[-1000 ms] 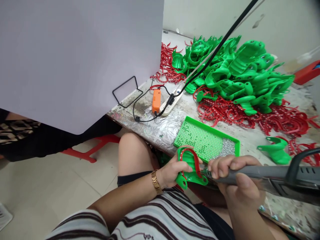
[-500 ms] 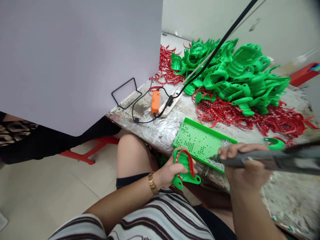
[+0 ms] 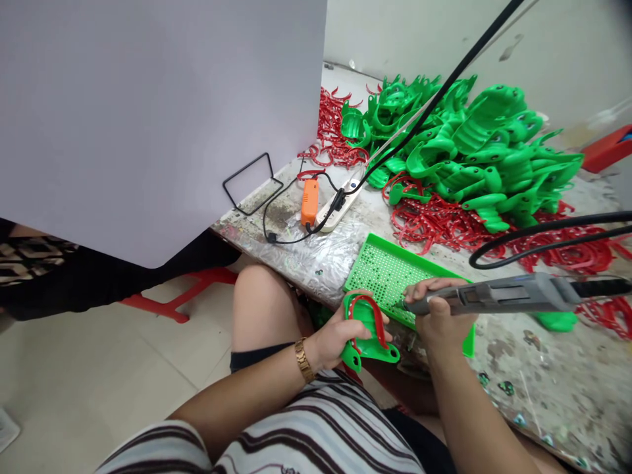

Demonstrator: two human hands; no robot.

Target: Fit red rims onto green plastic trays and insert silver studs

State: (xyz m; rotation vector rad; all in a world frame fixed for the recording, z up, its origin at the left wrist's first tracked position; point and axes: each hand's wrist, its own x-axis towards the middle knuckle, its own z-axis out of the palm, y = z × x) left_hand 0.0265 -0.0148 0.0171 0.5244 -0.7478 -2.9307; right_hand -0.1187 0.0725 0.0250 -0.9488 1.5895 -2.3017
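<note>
Over my lap, my left hand [image 3: 336,339] grips a green plastic jaw-shaped part [image 3: 364,327] with a curved red strip [image 3: 378,322] set along its inside edge. My right hand [image 3: 442,319] is wrapped round a grey electric screwdriver [image 3: 494,296], held nearly level with its tip pointing left toward the green part. A gap remains between the tip and that part. Beneath the tool lies a green perforated tray [image 3: 390,263]; my right hand and the tool cover the end of it where small metal screws lay.
A big heap of green parts [image 3: 474,145] and many red strips [image 3: 434,220] lie at the back. An orange adapter [image 3: 309,201] and a white power strip [image 3: 340,204] sit mid-table. The tool's black cable [image 3: 533,237] loops at right. A grey panel [image 3: 162,125] stands at left, with another person partly behind it.
My right hand has moved left with the screwdriver, from the tray's screw end toward the green part. My left hand has barely moved and keeps its hold.
</note>
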